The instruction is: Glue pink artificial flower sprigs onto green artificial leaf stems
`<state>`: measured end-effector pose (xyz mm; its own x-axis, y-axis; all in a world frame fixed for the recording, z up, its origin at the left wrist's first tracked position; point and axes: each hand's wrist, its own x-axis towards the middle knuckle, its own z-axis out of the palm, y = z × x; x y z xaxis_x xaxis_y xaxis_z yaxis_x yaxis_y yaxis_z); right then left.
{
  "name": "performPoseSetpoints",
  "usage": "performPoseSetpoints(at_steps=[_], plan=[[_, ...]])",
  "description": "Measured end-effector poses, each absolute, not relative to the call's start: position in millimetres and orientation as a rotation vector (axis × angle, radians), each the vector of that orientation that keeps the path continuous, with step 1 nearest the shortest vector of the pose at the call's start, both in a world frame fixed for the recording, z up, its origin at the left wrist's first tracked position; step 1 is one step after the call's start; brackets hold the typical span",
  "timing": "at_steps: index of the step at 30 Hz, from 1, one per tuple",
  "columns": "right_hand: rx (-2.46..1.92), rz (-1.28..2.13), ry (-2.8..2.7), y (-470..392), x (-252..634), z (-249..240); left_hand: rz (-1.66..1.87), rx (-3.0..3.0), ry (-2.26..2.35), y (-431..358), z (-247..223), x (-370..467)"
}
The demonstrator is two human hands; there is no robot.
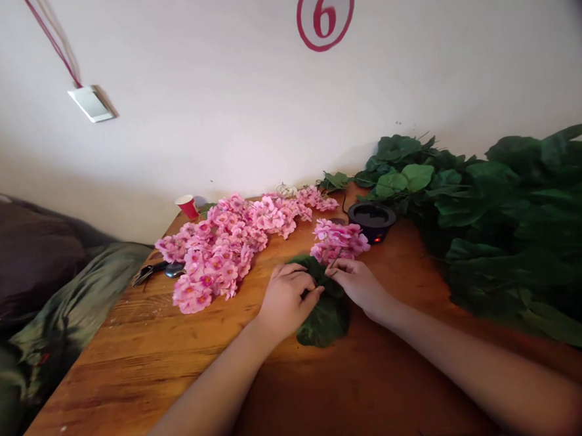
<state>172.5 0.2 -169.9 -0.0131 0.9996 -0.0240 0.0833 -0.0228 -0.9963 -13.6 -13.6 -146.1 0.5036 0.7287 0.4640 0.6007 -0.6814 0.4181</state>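
My left hand (287, 298) is closed around the upper part of a bunch of green artificial leaves (323, 322) over the wooden table. The fingers of my right hand (356, 281) pinch at the same place, near the stems; whether they grip a stem or a leaf edge is too small to tell. Just beyond my hands lies a small bunch of pink artificial flowers (339, 239). Its stems are partly hidden behind my right hand. Part of the leaf bunch is covered by my left fingers.
A large heap of pink flowers (218, 249) spreads across the back left of the table (181, 363). Behind my right hand stands a black round pot (371, 218) with a lit red light. Green leaves (508, 218) pile up on the right. A red paper cup (188, 206) stands far left.
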Motion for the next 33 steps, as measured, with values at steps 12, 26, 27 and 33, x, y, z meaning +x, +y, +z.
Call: performPoseSetpoints(at_steps=[12,26,27,33], plan=[[-1.231,1.199,-1.247,0.9,175.8,-173.6,0.952,2.452,1.208,-10.7,-155.0,-15.2],[-1.003,0.473,-1.688,-20.9,166.2,-144.6,0.839,2.553,1.712,-22.8,-156.0,-8.2],[-0.969,0.416,-1.718,-18.6,161.4,-135.5,0.83,2.567,1.681,-23.2,-156.5,-8.4],[-0.912,-0.106,-2.255,60.3,120.8,-75.4,0.866,2.575,1.614,-21.8,-159.3,-10.3]])
